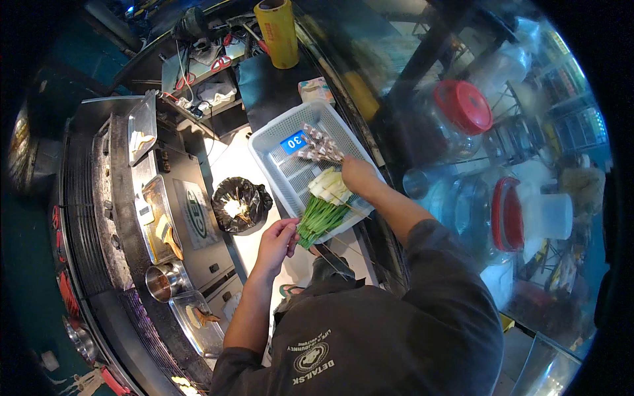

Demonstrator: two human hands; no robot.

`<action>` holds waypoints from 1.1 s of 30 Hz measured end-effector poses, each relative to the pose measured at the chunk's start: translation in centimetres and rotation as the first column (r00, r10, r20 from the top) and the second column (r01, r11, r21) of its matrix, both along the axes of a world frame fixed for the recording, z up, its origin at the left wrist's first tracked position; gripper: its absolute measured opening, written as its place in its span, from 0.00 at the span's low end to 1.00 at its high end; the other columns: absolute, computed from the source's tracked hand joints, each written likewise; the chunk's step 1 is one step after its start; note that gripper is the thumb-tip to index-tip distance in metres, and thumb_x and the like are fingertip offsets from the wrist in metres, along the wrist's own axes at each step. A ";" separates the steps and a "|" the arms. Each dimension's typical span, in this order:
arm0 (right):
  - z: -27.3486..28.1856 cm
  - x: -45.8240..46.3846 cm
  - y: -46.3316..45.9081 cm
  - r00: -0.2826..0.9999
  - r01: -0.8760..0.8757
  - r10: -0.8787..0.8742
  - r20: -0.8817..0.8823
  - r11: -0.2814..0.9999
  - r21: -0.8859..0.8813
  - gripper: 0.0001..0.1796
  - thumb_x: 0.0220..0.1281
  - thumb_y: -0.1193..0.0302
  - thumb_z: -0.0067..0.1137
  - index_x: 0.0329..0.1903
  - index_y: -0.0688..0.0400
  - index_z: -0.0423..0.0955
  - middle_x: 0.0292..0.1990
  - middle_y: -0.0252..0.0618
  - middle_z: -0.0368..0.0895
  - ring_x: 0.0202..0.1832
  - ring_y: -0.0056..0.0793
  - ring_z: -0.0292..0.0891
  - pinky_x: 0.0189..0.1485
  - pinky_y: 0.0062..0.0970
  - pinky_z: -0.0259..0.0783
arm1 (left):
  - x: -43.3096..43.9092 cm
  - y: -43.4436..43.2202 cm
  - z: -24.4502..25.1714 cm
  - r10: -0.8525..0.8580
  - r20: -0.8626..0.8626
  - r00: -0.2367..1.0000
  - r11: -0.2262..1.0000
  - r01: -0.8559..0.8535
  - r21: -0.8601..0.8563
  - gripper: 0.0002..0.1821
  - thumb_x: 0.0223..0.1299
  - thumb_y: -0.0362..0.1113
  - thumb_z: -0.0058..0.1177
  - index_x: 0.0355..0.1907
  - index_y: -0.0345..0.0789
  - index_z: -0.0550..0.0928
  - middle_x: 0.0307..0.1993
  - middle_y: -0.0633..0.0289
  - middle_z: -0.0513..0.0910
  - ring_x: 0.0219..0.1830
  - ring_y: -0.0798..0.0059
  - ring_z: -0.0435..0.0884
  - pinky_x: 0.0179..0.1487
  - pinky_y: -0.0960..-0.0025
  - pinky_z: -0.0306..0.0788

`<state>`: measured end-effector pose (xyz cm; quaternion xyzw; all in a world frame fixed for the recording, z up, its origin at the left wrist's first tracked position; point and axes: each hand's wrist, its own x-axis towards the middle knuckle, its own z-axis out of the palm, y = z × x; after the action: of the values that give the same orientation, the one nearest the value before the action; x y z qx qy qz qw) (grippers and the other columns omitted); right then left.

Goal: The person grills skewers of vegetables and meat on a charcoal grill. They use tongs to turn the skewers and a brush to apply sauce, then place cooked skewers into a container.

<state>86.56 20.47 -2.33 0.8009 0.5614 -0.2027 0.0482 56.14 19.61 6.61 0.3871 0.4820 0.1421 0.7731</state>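
Observation:
My right hand (360, 177) is closed around the stick ends of several meat skewers (321, 143) at the right side of a white plastic basket (261, 148). The meat ends lie over the basket beside a blue number tag (293, 142). My left hand (277, 245) touches the near left edge of a bunch of green vegetable stalks (319, 218), thumb and fingers close together; whether it grips them cannot be told. Pale leafy or sliced vegetable pieces (329, 186) lie above the stalks, with thin sticks poking out to the right.
A bin with a black plastic bag (240, 205) stands left of the basket. Further left are a long grill (84, 198), metal trays with brushes (166, 220) and a steel pot (166, 282). A yellow film roll (280, 37) stands behind. Red-lidded jars (463, 109) show right, beyond glass.

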 end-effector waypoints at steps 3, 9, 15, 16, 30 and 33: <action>-2.2 -1.0 1.5 0.975 0.184 -0.192 0.112 0.980 0.077 0.14 0.67 0.71 0.46 0.46 0.67 0.76 0.40 0.54 0.86 0.41 0.45 0.86 0.41 0.40 0.81 | -1.7 -0.9 -0.6 0.068 0.003 0.998 0.995 -0.068 -0.071 0.14 0.72 0.38 0.50 0.53 0.32 0.79 0.27 0.67 0.77 0.20 0.84 0.68 0.22 0.77 0.62; -2.7 -1.3 3.8 0.985 0.132 -0.128 0.116 0.991 -0.029 0.15 0.67 0.70 0.46 0.46 0.63 0.81 0.43 0.49 0.86 0.45 0.43 0.86 0.45 0.39 0.81 | -5.9 -3.2 -1.1 0.203 -0.049 0.978 0.970 -0.208 -0.129 0.14 0.72 0.39 0.51 0.53 0.34 0.79 0.26 0.69 0.76 0.21 0.84 0.68 0.24 0.78 0.62; 2.1 0.4 3.5 0.982 0.186 -0.187 0.021 0.981 0.045 0.14 0.66 0.72 0.47 0.46 0.62 0.81 0.49 0.53 0.84 0.49 0.46 0.84 0.48 0.41 0.79 | -9.2 -4.2 -2.0 0.277 -0.038 0.960 0.950 -0.279 -0.138 0.13 0.72 0.39 0.51 0.53 0.36 0.79 0.26 0.70 0.76 0.21 0.84 0.69 0.24 0.78 0.62; 3.5 1.0 3.0 0.988 0.156 -0.156 -0.007 0.988 0.019 0.14 0.66 0.72 0.47 0.46 0.62 0.80 0.49 0.55 0.84 0.49 0.47 0.84 0.48 0.41 0.79 | -9.7 -4.3 -2.1 0.288 -0.025 0.957 0.949 -0.288 -0.130 0.13 0.72 0.39 0.51 0.53 0.36 0.79 0.26 0.70 0.76 0.21 0.84 0.69 0.24 0.78 0.63; 14.6 -29.5 -11.9 -0.381 -0.078 0.003 -0.925 0.996 0.035 0.17 0.81 0.55 0.36 0.38 0.54 0.62 0.29 0.33 0.69 0.34 0.27 0.72 0.44 0.30 0.71 | -20.9 -7.9 1.9 0.215 0.315 0.924 0.957 -0.264 0.119 0.18 0.73 0.41 0.47 0.60 0.34 0.75 0.35 0.67 0.80 0.33 0.79 0.78 0.38 0.73 0.73; 14.5 -33.9 -14.0 -0.179 -0.464 -0.022 -0.984 0.884 0.064 0.15 0.81 0.62 0.38 0.46 0.61 0.67 0.34 0.33 0.72 0.41 0.23 0.71 0.51 0.25 0.67 | -25.6 -14.2 2.0 0.034 0.250 0.968 0.975 -0.087 0.203 0.27 0.76 0.47 0.42 0.69 0.32 0.65 0.59 0.55 0.76 0.56 0.67 0.76 0.57 0.62 0.72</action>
<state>52.68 6.46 12.17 0.2370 0.4935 -0.8065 -0.2232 30.52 5.40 8.57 0.4318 0.3765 0.2634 0.7761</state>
